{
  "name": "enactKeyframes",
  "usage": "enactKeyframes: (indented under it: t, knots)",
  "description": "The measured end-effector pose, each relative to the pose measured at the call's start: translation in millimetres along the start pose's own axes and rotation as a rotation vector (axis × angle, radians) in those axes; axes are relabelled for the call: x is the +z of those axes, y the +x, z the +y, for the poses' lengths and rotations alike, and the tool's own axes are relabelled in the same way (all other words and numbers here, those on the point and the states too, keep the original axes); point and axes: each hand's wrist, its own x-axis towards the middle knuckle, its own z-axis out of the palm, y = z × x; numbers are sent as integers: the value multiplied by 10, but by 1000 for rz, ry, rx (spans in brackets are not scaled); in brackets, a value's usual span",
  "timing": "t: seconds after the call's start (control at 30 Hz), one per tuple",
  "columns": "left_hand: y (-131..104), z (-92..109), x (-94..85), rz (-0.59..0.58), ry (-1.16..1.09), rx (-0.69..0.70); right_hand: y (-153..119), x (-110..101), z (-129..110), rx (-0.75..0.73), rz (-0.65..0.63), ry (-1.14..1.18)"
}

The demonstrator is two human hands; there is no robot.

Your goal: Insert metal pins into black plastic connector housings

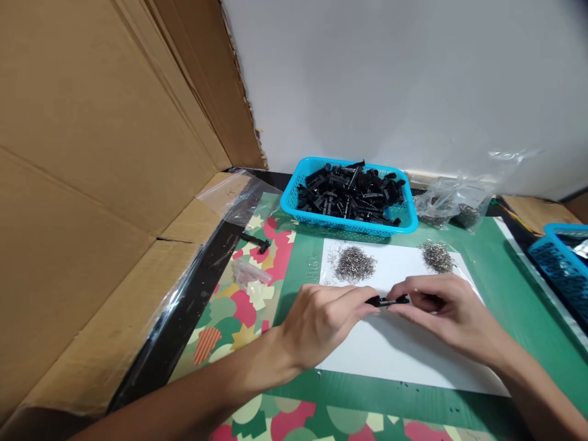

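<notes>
Both hands meet over a white sheet, at a small black plastic part. My left hand pinches its left end between thumb and fingers. At the right end, the thumb and index finger of my right hand close on the same part. Whether a tiny metal piece sits between the right fingertips cannot be made out. Just beyond the hands lie two heaps of tiny metal pieces, a left heap and a right heap, too small to name by kind.
Behind the sheet stands a blue basket full of black plastic parts. One loose black part lies left, near a small plastic bag. Clear bags sit back right, another blue basket at far right. Cardboard walls the left.
</notes>
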Motion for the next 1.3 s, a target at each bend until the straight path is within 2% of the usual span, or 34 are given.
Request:
enactKeyframes:
  t: [0.1, 0.17, 0.37, 0.53, 0.6, 0.7, 0.97, 1.3]
  knots:
    - [10, -3, 12, -38, -39, -7, -21, -12, 18, 71, 127, 56]
    - [28, -7, 11, -64, -36, 15, -16, -10, 27, 58, 181, 96]
    - [51, -20, 17, -117, 9, 22, 37, 64, 5, -33, 232, -75]
    - [37, -21, 40, -174, 37, 62, 77, 274, -43, 103, 331, 171]
    - [40, -21, 40, -193, 44, 62, 97, 354, -64, 124, 323, 217]
    - [50, -24, 36, -198, 47, 55, 105, 424, -83, 94, 291, 167]
    - [54, -31, 43, -157, 63, 69, 56, 459, -66, 77, 318, 247]
    - [57, -5, 46, -177, 99, 61, 78, 484, -89, -18, 345, 96]
